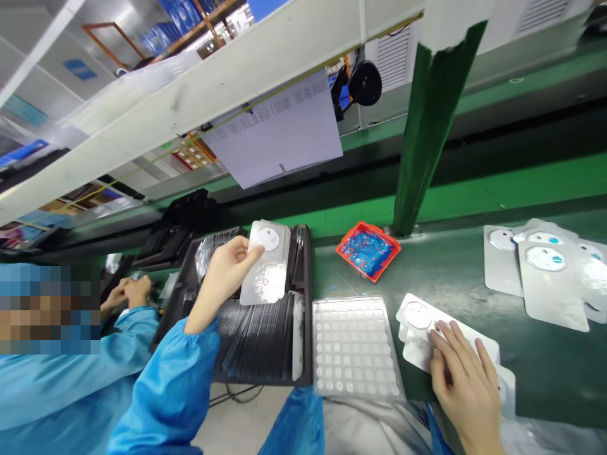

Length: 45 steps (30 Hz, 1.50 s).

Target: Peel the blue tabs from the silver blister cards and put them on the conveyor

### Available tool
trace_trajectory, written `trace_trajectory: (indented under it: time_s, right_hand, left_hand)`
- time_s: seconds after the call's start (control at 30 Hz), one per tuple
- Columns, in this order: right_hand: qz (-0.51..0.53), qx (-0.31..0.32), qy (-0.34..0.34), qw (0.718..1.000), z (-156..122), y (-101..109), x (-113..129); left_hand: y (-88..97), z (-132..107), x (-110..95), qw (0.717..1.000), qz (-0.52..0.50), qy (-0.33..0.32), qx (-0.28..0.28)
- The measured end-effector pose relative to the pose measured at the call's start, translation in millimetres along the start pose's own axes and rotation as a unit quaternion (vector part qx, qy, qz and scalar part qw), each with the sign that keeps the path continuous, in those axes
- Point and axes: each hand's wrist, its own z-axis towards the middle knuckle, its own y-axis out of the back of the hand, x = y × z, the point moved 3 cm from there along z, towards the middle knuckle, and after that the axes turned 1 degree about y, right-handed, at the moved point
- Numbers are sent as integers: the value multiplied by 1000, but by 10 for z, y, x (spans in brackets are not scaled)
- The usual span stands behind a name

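Note:
My left hand pinches a silver, round-cornered flat plate by its edge, thumb on the front. A white disc marks the plate's upper part. The plate is held upright over a black tray packed with rows of similar thin plates standing on edge. At the right, my right hand lies with its fingers stretched across several overlapping silver plates on the green table. These also bear white discs, and the hand partly covers them. Its fingertips rest beside a disc on the top plate.
A clear plastic tray with many small pockets lies between my hands. Behind it sits a red dish of small blue pieces. More plates overlap at far right. A green post rises behind. A co-worker's hands are at left.

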Motion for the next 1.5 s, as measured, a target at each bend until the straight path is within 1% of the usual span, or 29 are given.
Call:
trace_trajectory:
  time_s: [0.07, 0.13, 0.2, 0.23, 0.27, 0.3, 0.33, 0.4, 0.43, 0.47, 0.5, 0.53, 0.57, 0.63, 0.7, 0.77, 0.87, 0.93, 1.0, 1.07, 1.13, 1.17, 1.23, 1.3, 1.37, 1.43, 1.5]
  right_hand:
    - [-1, -5, -10, 1000, 2, 14, 20]
    - [29, -13, -23, 999, 63, 54, 101]
    - [119, -17, -50, 991, 191, 111, 257]
    - [189, -11, -76, 979, 275, 133, 359]
    - [272, 0, -109, 956, 366, 144, 473]
    - [362, 21, -151, 920, 456, 137, 594]
    - [453, 46, -195, 869, 540, 113, 719]
    - [601, 92, -276, 744, 667, 31, 950]
    - [642, 106, -311, 692, 702, -18, 1039]
    - [660, 107, -347, 658, 714, -67, 1098]
    - [657, 98, -385, 641, 701, -112, 1127]
    - [635, 79, -423, 641, 665, -149, 1130]
    - [601, 53, -458, 653, 609, -173, 1116]
    - [517, 2, -508, 689, 462, -183, 1065]
    - [454, -30, -528, 717, 307, -156, 1005]
    - [434, -36, -534, 725, 171, -105, 921]
    - [440, -33, -547, 712, 21, 26, 709]
    - [439, -52, -575, 688, -48, 135, 528]
    - [431, -80, -605, 664, -89, 231, 368]
    - [424, -95, -622, 651, -97, 289, 263]
    - [422, -96, -629, 646, -88, 306, 219]
    - [422, -96, -633, 642, -84, 303, 213]
    - [420, -97, -644, 632, -77, 289, 216]
    - [418, -94, -654, 623, -65, 277, 221]
    - [420, -85, -661, 616, -40, 275, 214]
    - [421, -61, -670, 609, -6, 287, 195]
    - [413, -17, -681, 605, 27, 311, 162]
  left_hand:
    - [50, -73, -18, 1000, -20, 18, -10]
    - [73, -156, -60, 999, -30, 28, -14]
    - [70, -269, -134, 999, -42, 24, -13]
    - [50, -341, -184, 999, -47, 19, -6]
    - [12, -423, -240, 998, -54, 11, 8]
    - [-48, -513, -302, 998, -62, 3, 30]
    - [-131, -607, -366, 995, -73, -4, 60]
    - [-360, -795, -492, 986, -103, -15, 131]
    - [-499, -882, -547, 979, -120, -20, 165]
    - [-650, -960, -595, 970, -136, -23, 199]
    - [-810, -1028, -635, 961, -148, -27, 231]
    - [-975, -1087, -669, 952, -154, -34, 262]
    - [-1140, -1135, -697, 943, -150, -45, 292]
    - [-1461, -1204, -747, 929, -99, -88, 347]
    - [-1745, -1228, -798, 911, -28, -139, 388]
    - [-1986, -1209, -869, 888, 4, -175, 425]
    - [-2294, -1160, -1032, 847, -6, -216, 486]
    - [-2488, -1166, -1158, 819, -15, -246, 519]
    - [-2663, -1218, -1270, 797, -24, -272, 539]
    - [-2785, -1283, -1348, 786, -30, -292, 544]
    - [-2816, -1299, -1380, 788, -33, -309, 531]
    - [-2789, -1273, -1376, 794, -34, -315, 519]
    - [-2653, -1149, -1328, 812, -32, -324, 485]
    - [-2423, -954, -1230, 832, -31, -328, 447]
    - [-2137, -739, -1088, 851, -26, -329, 408]
    - [-1824, -541, -919, 873, -19, -330, 358]
    - [-1505, -372, -743, 897, -9, -335, 290]
